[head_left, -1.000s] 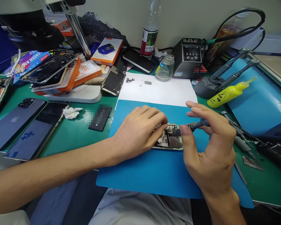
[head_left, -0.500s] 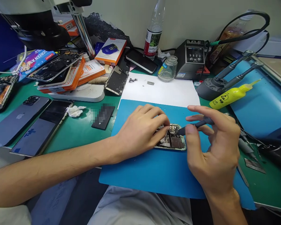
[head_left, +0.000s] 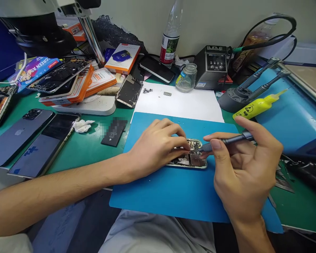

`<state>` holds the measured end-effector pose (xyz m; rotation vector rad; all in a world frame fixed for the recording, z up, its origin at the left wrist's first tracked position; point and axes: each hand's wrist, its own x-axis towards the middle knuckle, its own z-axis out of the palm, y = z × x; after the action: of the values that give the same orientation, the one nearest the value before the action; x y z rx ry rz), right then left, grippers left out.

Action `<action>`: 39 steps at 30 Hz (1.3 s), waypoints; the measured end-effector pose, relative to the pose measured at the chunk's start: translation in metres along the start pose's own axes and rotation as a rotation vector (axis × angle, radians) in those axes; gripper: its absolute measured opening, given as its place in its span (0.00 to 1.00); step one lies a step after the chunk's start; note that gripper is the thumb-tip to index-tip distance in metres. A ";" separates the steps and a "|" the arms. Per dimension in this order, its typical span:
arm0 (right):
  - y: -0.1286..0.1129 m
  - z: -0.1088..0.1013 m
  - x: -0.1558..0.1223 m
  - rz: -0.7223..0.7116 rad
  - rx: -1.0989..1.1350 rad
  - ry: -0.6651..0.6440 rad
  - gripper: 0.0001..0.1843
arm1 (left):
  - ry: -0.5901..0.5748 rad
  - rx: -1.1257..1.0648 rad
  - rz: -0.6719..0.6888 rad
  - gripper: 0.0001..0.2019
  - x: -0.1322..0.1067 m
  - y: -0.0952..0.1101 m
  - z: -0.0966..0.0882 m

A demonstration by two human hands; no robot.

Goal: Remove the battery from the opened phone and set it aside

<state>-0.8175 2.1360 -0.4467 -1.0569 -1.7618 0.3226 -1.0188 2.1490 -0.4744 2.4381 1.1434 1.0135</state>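
An opened phone [head_left: 198, 161] with bare inner parts lies on the blue mat [head_left: 168, 193]. Across its left part rests my left hand [head_left: 159, 147], thumb and forefinger pinched together over the middle of the phone. Whatever is between those fingertips is too small to make out. My right hand [head_left: 246, 172] grips a slim grey screwdriver [head_left: 233, 139] between thumb and fingers, its forefinger raised along the handle's rear end. The screwdriver slants low to the left, and its tip reaches my left fingertips above the phone.
Behind the mat, white paper [head_left: 200, 107] bears small metal parts [head_left: 167, 93]. A black battery [head_left: 114, 131] and two phones [head_left: 46, 144] lie to the left. A glass jar [head_left: 186, 79], a soldering station [head_left: 212, 66] and a yellow bottle [head_left: 255, 107] stand or lie behind and right.
My right hand has shifted right and turned the screwdriver flatter, with more of its handle showing. My left pinch stays over the phone, now meeting the screwdriver's tip. The view has shifted slightly.
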 end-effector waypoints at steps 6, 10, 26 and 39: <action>-0.001 0.000 0.002 -0.024 0.032 0.014 0.34 | -0.042 -0.018 0.002 0.07 0.002 0.001 0.000; 0.001 -0.004 0.003 -0.110 -0.051 0.145 0.40 | -0.040 -0.013 -0.031 0.05 0.004 0.006 -0.002; 0.005 -0.004 -0.005 -0.086 -0.134 -0.065 0.33 | 0.023 0.016 -0.075 0.09 0.005 0.009 -0.002; 0.003 -0.009 -0.003 -0.483 -0.230 -0.199 0.46 | 0.026 0.015 -0.077 0.09 0.006 0.010 -0.001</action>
<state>-0.8078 2.1329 -0.4462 -0.7364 -2.2051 -0.0819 -1.0117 2.1470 -0.4660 2.3790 1.2472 1.0196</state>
